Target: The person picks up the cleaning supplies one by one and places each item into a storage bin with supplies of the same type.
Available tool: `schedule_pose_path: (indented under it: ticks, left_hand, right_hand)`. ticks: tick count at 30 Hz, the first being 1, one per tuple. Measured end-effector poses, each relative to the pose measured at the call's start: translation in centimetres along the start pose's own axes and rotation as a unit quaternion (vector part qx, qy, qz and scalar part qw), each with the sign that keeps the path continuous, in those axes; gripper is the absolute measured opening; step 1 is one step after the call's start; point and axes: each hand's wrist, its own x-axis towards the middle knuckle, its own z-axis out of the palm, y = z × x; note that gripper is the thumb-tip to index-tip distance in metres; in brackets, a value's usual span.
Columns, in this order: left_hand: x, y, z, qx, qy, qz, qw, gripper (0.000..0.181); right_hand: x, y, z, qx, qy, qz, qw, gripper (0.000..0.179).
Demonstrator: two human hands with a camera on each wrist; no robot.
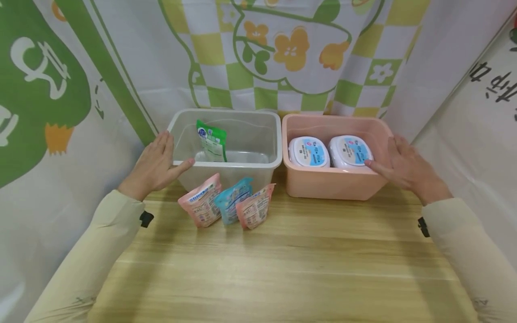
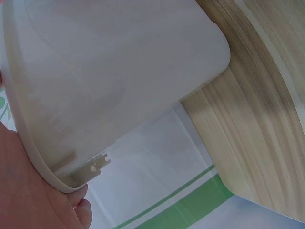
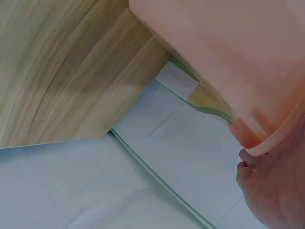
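Two lidded tubs (image 1: 308,153) carried labels with blue panels; their small print was too fine to read. A green pouch (image 1: 212,142) bore a round blue logo above a pale panel, also illegible. White lettering crossed the top of the left pink pouch (image 1: 202,204); the blue pouch (image 1: 233,202) and right pink pouch (image 1: 256,207) had print too blurred to make out. Large black characters, turned sideways, marked the right-hand cloth (image 1: 456,152).

The grey bin (image 1: 258,134) and pink bin (image 1: 335,185) stood side by side on the bench (image 1: 303,260), openings upward, long axes running left to right. The green pouch stood tilted in the grey bin, the tubs sat in the pink one, and three pouches stood before the grey bin, tops leaning right.

The left hand (image 1: 155,162) rested on the grey bin's outer end, fingers straight and together, thumb spread over the front rim. The right hand (image 1: 413,168) mirrored it on the pink bin.
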Motion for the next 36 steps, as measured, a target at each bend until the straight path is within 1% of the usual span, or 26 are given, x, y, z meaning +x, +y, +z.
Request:
schedule_pose_path:
  ticks: [4,11,19,21,23,26,30,34,36]
  left_hand:
    - [-0.1,0.0,0.0,-0.006,0.000,-0.003,1.0000,0.109]
    - [-0.4,-0.1,0.0,-0.011,0.002,-0.005,0.9999,0.110]
    - [-0.5,0.2,-0.5,-0.002,-0.008,-0.001,1.0000,0.111]
    - [-0.6,0.3,-0.5,-0.004,-0.004,0.000,1.0000,0.111]
    - [-0.9,0.3,-0.6,-0.013,0.011,0.004,0.9998,0.107]
    - [-1.6,0.4,-1.0,-0.044,0.045,0.015,0.9979,0.098]
    - [-2.8,0.8,-2.4,-0.083,0.095,0.020,0.9918,0.087]
    - [-4.1,1.4,-4.1,-0.088,0.123,0.025,0.9882,0.084]
    - [-4.6,1.8,-4.7,-0.084,0.138,0.037,0.9862,0.080]
  right_hand:
    - [0.1,0.0,0.3,0.014,-0.006,0.000,0.9999,0.116]
    - [0.3,0.3,0.7,0.012,-0.024,-0.008,0.9996,0.113]
    - [-0.4,0.4,1.1,0.023,-0.028,-0.002,0.9993,0.112]
    - [-0.4,0.3,1.2,0.023,-0.030,0.001,0.9993,0.112]
    - [-0.4,0.2,1.2,0.022,-0.031,0.002,0.9993,0.112]
    - [-0.2,0.2,1.2,0.019,-0.029,-0.003,0.9994,0.111]
    - [0.1,0.4,1.1,0.018,-0.024,-0.009,0.9995,0.109]
    - [0.2,0.5,1.0,0.022,-0.024,-0.006,0.9994,0.109]
    - [0.2,0.4,0.9,0.021,-0.024,-0.007,0.9995,0.108]
